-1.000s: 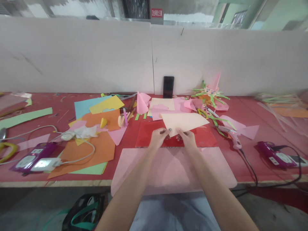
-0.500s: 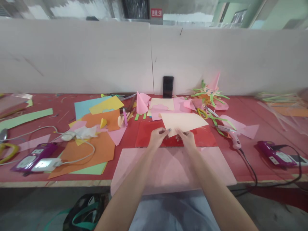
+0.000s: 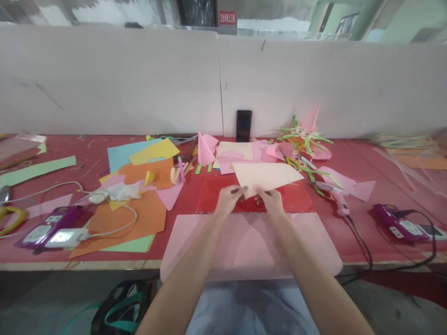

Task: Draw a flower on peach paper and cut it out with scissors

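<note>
A cream sheet of paper (image 3: 267, 176) is held up over a shiny red board (image 3: 209, 197), its near corner pointing toward me. My left hand (image 3: 229, 197) pinches that corner from the left, thumb on top. From the right, my right hand (image 3: 269, 199) grips the same near edge between thumb and fingers; some fingertips are hidden under the paper. In front of the board lies a pink mat (image 3: 251, 246), with my forearms above it. Just behind the sheet are pink and cream paper pieces (image 3: 233, 158) and a pink paper cone (image 3: 205, 150).
A pink glue gun (image 3: 340, 200) with a black cord rests at right, near a decorated paper figure (image 3: 307, 130). A phone (image 3: 243, 125) leans on the white partition. Coloured paper (image 3: 136, 218), a white cable and a purple power strip (image 3: 52, 228) lie at left.
Almost nothing differs. Both hands keep their hold on the cream paper in the same place, and only a very slight shift of the camera shows.
</note>
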{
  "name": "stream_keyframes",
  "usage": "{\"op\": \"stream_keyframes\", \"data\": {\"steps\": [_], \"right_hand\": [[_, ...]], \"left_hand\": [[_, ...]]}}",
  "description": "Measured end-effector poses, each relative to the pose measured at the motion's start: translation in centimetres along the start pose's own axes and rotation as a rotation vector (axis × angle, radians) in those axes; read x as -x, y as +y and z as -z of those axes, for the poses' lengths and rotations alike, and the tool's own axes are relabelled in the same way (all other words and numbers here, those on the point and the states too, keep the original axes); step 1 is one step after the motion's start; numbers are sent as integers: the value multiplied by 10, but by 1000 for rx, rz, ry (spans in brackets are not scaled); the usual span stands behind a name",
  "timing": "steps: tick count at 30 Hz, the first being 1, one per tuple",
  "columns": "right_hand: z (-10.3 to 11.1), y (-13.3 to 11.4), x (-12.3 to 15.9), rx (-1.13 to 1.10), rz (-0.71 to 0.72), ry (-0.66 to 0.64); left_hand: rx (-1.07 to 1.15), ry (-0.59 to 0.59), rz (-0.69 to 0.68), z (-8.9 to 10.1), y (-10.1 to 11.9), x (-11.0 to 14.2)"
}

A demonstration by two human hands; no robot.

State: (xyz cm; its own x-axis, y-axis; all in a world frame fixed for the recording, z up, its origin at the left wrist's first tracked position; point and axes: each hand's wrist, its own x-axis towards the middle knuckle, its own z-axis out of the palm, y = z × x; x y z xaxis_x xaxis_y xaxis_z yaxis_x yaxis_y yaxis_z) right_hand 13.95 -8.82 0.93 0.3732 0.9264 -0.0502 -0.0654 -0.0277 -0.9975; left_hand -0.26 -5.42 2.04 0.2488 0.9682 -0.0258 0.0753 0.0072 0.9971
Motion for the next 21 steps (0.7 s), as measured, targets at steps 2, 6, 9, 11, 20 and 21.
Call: {"op": "stream_keyframes", "data": {"steps": [2, 6, 9, 11, 20, 21], "right_hand": [[0, 0, 0, 6, -1, 1], [0, -4, 2, 23, -12, 5], [-1, -6, 3, 24, -6, 7], [-1, -7, 3, 15, 2, 8], [2, -3, 3, -72, -1, 53], [2, -2, 3, -64, -5, 54]], "left_hand": [[6, -4, -5, 0, 0, 0], [16, -11, -12, 1, -2, -1], [9, -13, -10, 1, -3, -2], [-18, -13, -17, 1, -4, -2], [-624, 214, -636, 4, -3, 2], [-704, 184, -680, 4, -3, 2]]}}
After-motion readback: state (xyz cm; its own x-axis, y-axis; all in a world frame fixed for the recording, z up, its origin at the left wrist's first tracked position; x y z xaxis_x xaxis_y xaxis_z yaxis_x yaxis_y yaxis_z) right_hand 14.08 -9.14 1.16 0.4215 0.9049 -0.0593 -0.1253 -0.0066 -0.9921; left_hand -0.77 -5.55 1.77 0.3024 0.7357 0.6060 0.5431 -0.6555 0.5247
